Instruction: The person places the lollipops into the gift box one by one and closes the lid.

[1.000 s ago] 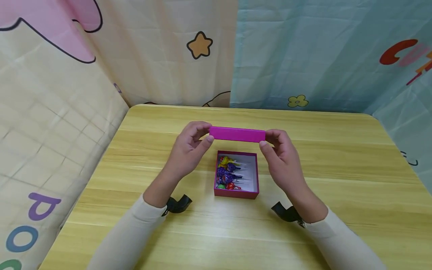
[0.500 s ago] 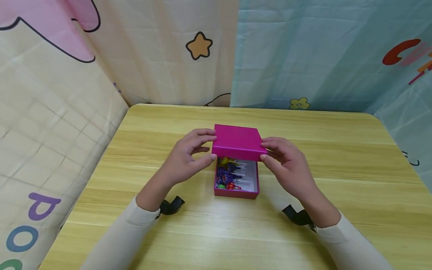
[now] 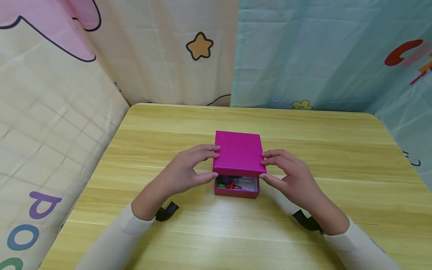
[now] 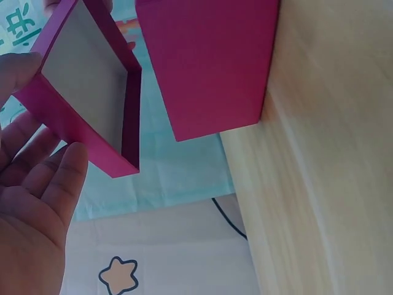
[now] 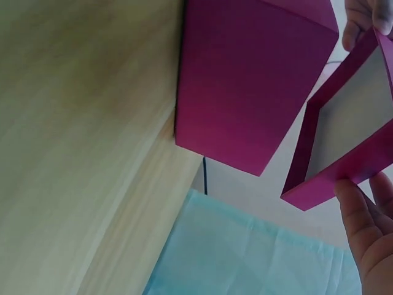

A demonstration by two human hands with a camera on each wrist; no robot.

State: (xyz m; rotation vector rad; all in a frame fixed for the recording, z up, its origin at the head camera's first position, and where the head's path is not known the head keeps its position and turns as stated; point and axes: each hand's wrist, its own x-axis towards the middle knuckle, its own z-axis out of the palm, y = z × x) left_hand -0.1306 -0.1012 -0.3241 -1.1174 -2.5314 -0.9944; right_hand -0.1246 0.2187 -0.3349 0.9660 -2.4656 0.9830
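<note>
Between my two hands is a square magenta box lid (image 3: 239, 153), held level over a matching box (image 3: 236, 192) on the table. My left hand (image 3: 183, 168) grips the lid's left side, thumb at the near corner and fingers along the edge. On the opposite side my right hand (image 3: 291, 174) pinches it the same way. Both wrist views show a gap between the lid (image 4: 86, 80) and the box (image 5: 245, 86), and the lid's pale inside. At the box's near end, wrapped lollipops (image 3: 231, 185) with white sticks show; the lid hides the others.
The box stands on a light wood-grain table (image 3: 162, 127). Behind the table's far edge hangs a printed curtain (image 3: 276, 56), cream on one side and light blue on the other. A black strap (image 3: 167, 212) hangs at each wrist.
The lid has come down and toward me, turning from upright to flat, and now covers most of the box in the head view. Both hands have kept hold of it.
</note>
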